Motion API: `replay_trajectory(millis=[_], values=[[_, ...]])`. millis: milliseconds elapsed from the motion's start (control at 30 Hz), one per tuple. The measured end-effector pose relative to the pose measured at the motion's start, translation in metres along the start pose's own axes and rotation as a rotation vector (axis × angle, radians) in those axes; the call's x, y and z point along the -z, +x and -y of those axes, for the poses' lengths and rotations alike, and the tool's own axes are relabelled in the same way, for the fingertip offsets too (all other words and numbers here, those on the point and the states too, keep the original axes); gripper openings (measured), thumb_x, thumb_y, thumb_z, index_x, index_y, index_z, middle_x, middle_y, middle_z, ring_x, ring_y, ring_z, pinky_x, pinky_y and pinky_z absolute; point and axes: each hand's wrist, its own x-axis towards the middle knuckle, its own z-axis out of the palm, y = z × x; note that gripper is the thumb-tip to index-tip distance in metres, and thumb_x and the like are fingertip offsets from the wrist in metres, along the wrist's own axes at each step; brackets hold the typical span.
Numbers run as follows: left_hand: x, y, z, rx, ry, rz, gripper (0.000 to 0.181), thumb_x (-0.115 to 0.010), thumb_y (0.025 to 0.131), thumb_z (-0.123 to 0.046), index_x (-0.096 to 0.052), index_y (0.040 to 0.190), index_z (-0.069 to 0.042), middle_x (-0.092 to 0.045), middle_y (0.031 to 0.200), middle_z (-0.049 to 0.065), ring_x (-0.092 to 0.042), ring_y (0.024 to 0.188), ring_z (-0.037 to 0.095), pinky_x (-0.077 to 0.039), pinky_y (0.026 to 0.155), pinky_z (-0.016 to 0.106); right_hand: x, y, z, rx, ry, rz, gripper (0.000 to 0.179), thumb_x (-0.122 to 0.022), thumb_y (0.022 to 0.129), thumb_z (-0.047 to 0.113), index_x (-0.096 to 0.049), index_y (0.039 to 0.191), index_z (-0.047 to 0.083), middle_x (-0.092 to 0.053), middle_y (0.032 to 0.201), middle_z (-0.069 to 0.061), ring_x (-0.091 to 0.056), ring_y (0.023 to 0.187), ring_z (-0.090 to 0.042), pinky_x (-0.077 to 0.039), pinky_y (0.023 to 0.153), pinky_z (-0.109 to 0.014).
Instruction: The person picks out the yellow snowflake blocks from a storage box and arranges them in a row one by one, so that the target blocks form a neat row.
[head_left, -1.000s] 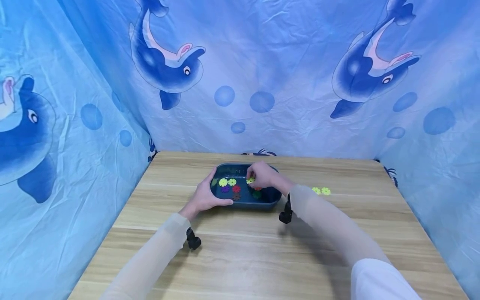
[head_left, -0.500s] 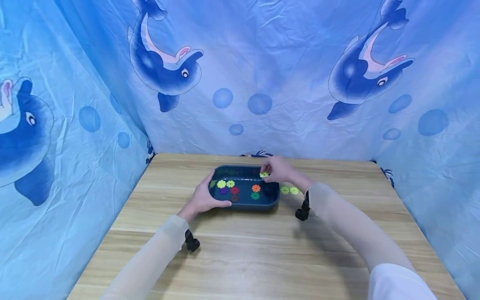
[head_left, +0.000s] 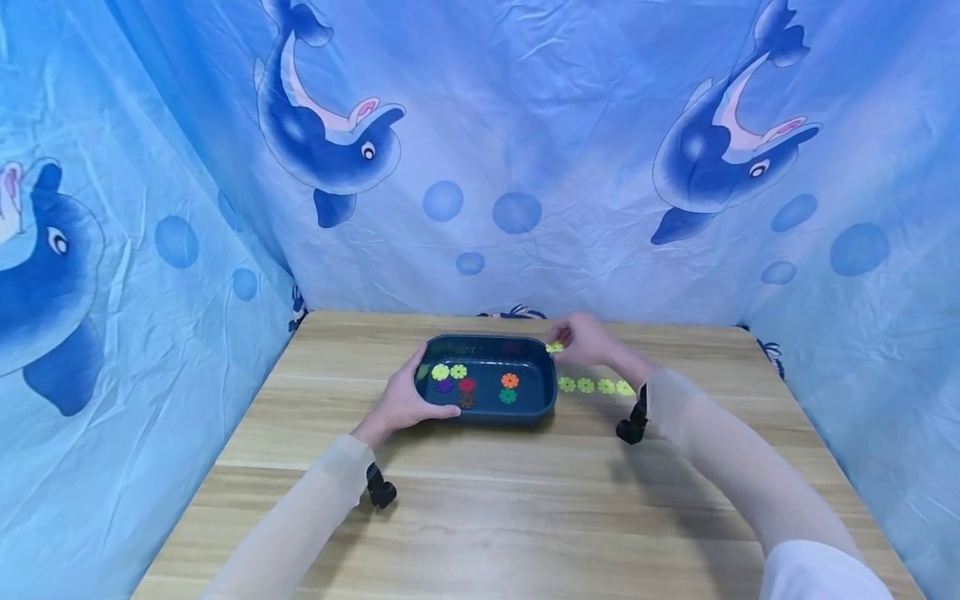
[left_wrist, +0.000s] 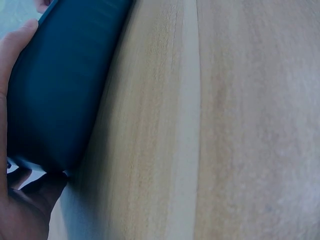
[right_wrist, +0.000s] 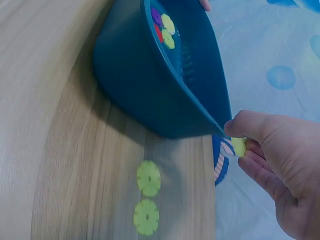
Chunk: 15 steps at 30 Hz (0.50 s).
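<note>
My left hand (head_left: 402,400) grips the left end of a dark blue-green plastic basin (head_left: 495,418), thumb along its front side, as the left wrist view also shows. Thumb and fingers of my right hand (head_left: 583,340) pinch a yellow-green snowflake disc (head_left: 555,347), flower-shaped with a notched edge, at the basin's back right corner. The right wrist view has this pinched disc (right_wrist: 239,146) right beside the rim. Inside the basin lie two yellow-green discs (head_left: 440,372), a purple disc (head_left: 446,386), a red disc (head_left: 467,385), a brown disc (head_left: 467,401), an orange disc (head_left: 510,380) and a green disc (head_left: 508,396).
To the right of the basin, several yellow-green discs (head_left: 586,386) form a left-to-right row on the wooden table (head_left: 480,508). A blue dolphin-printed cloth (head_left: 480,125) stands around the table's back and sides. Each wrist wears a small black camera (head_left: 382,493).
From inside the basin, my right hand has come up and right to its rim with the yellow-green disc, uncovering the orange and green discs and the row outside. My left hand keeps its grip.
</note>
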Motion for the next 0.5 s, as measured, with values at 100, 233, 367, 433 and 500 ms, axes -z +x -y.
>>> replay_trajectory(millis=[100,233,367,433,500], values=[[0.000,0.001,0.001,0.001,-0.003,0.002,0.138,-0.100,0.072,-0.039,-0.009,0.173,-0.020,-0.026,0.175,0.019,-0.028,0.161,0.043,-0.033,0.126,0.067,0.005,-0.004,-0.006,-0.022,0.005,-0.005,0.025,-0.086,0.084,0.007,-0.079,0.107,-0.001,-0.079,0.105,-0.017,-0.075,0.099,-0.031,-0.064,0.092,-0.045],[0.000,0.001,0.001,0.010,-0.012,0.004,0.137,-0.100,0.072,-0.038,-0.009,0.173,-0.020,-0.027,0.175,0.018,-0.029,0.161,0.043,-0.033,0.126,0.067,0.009,-0.011,-0.017,-0.015,0.006,-0.022,0.022,-0.086,0.083,0.006,-0.079,0.103,-0.002,-0.079,0.101,-0.019,-0.075,0.096,-0.033,-0.064,0.090,-0.046],[0.001,0.000,0.001,0.015,-0.005,0.006,0.139,-0.101,0.071,-0.039,-0.009,0.173,-0.021,-0.027,0.175,0.018,-0.029,0.161,0.043,-0.033,0.126,0.066,0.011,-0.020,-0.028,-0.021,0.006,-0.042,0.020,-0.086,0.083,0.005,-0.079,0.100,-0.002,-0.079,0.099,-0.019,-0.075,0.094,-0.033,-0.064,0.089,-0.048],[0.001,0.000,0.001,0.015,-0.004,0.008,0.140,-0.101,0.071,-0.040,-0.008,0.173,-0.021,-0.026,0.175,0.018,-0.029,0.161,0.043,-0.033,0.126,0.066,0.012,-0.025,-0.034,-0.048,0.006,-0.047,0.020,-0.086,0.083,0.005,-0.079,0.101,-0.002,-0.078,0.100,-0.019,-0.074,0.095,-0.033,-0.064,0.090,-0.049],[0.001,0.000,0.001,0.018,-0.009,0.007,0.140,-0.101,0.070,-0.040,-0.009,0.173,-0.021,-0.027,0.175,0.017,-0.029,0.161,0.042,-0.033,0.126,0.066,0.012,-0.031,-0.039,-0.081,0.006,-0.048,0.021,-0.086,0.084,0.006,-0.079,0.102,0.000,-0.078,0.101,-0.017,-0.073,0.096,-0.031,-0.063,0.091,-0.049]])
